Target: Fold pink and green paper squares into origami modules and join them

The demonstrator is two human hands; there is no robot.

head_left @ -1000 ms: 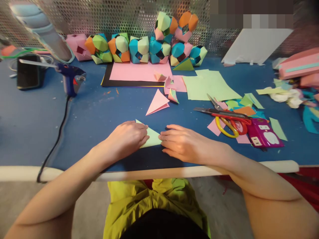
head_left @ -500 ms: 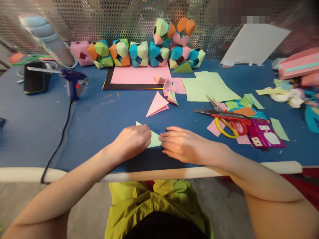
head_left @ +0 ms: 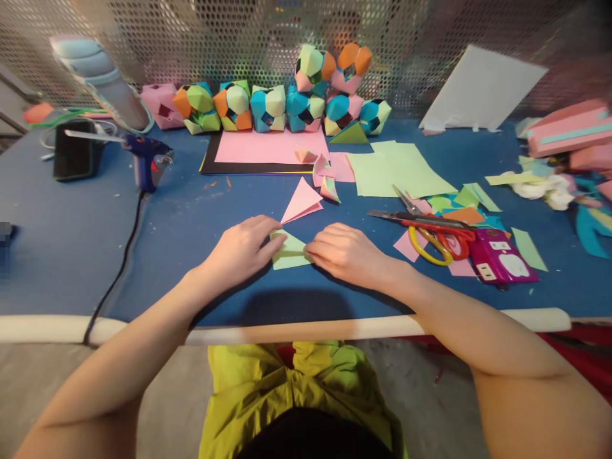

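A small pale green piece of folded paper lies on the blue tabletop between my two hands. My left hand is closed on its left edge, thumb on top and fingers curled over the far side. At the paper's right tip, my right hand has its fingers pressed together on it. Just beyond them rests a folded pink paper piece, pointed at its near end. Several small curled pink paper pieces lie behind that one.
Scissors lie on paper scraps at right, beside a purple case. A glue gun with its cord stands left, near a phone and a bottle. Several paper balls line the back, behind pink sheets and green sheets.
My left hand has shifted up to the far left side of the green paper, its thumb now showing on top. My right hand has moved slightly away from me, still at the right tip.
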